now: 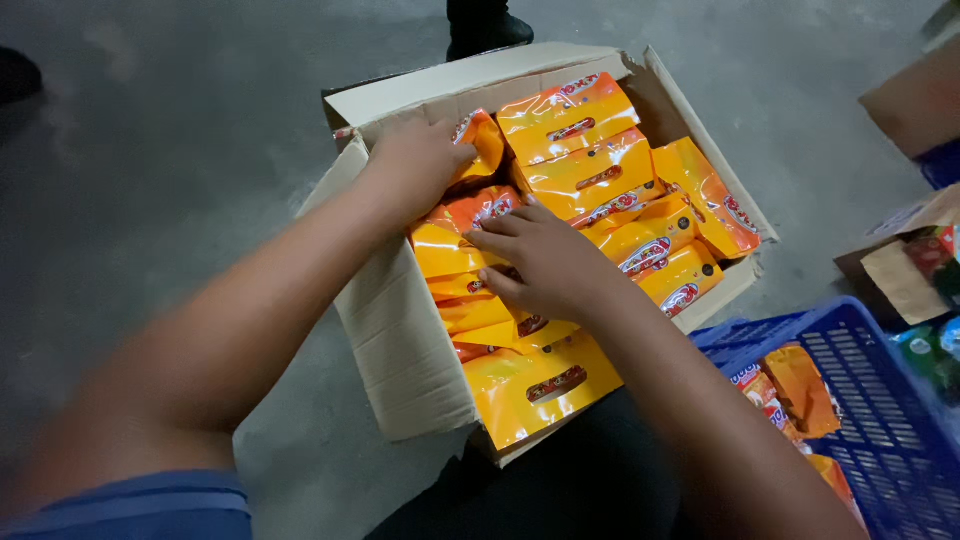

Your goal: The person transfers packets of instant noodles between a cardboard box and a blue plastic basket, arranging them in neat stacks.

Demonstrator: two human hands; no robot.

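Head view: an open cardboard box (400,350) is sitting on a grey concrete floor (180,150), its flaps folded outward, and it is holding glossy orange snack pouches (590,150) packed in overlapping rows that are filling it nearly from wall to wall. The left hand (415,160) is reaching into the far left corner of the box, fingers curled down over the edge of one orange pouch (480,140); whether it is gripping or only pressing cannot be told. The right hand (545,262) is lying flat and open on the middle row of pouches, fingers spread and pointing left, closing on nothing. At the lower right, just beside the box, a blue plastic crate (870,400) with slotted walls is holding a few more orange packets (800,390). At the right edge, brown cardboard boxes (915,100) are standing near the crate, partly cut off. Open floor is lying to the left of the box and beyond it, where dark shoes (485,25) of another person are standing near the far flap.
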